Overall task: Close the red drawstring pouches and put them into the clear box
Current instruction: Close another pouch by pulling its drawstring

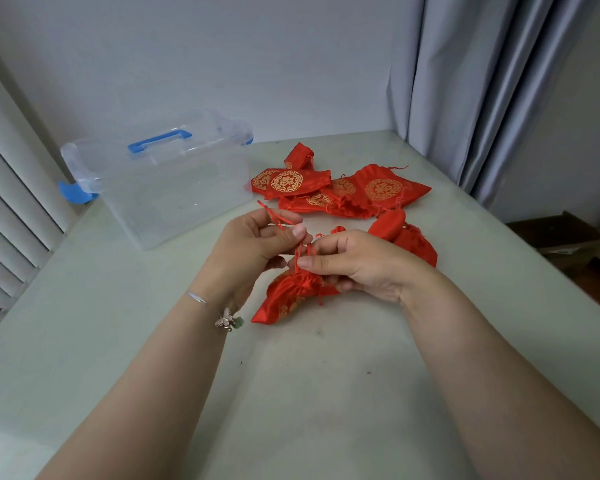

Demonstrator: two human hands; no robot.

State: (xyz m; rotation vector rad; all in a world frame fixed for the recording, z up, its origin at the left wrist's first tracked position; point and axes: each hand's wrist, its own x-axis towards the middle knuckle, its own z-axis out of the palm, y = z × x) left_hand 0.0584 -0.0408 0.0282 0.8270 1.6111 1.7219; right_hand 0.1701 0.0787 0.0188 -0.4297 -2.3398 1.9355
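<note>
A red satin drawstring pouch [284,296] with gold print lies on the table in front of me, its neck gathered. My right hand [354,263] pinches that gathered neck. My left hand [260,237] pinches the pouch's red drawstring [278,220], which runs up from the neck. Several more red pouches [329,190] lie in a pile behind my hands, and another pouch [413,239] sits just beyond my right hand. The clear box [174,188] with blue latches stands open at the back left, with nothing visible inside.
The box's clear lid with a blue handle [160,140] leans behind the box. A grey curtain [482,91] hangs at the right. The pale table [326,375] ends at its right edge, with a cardboard box [561,233] on the floor beyond.
</note>
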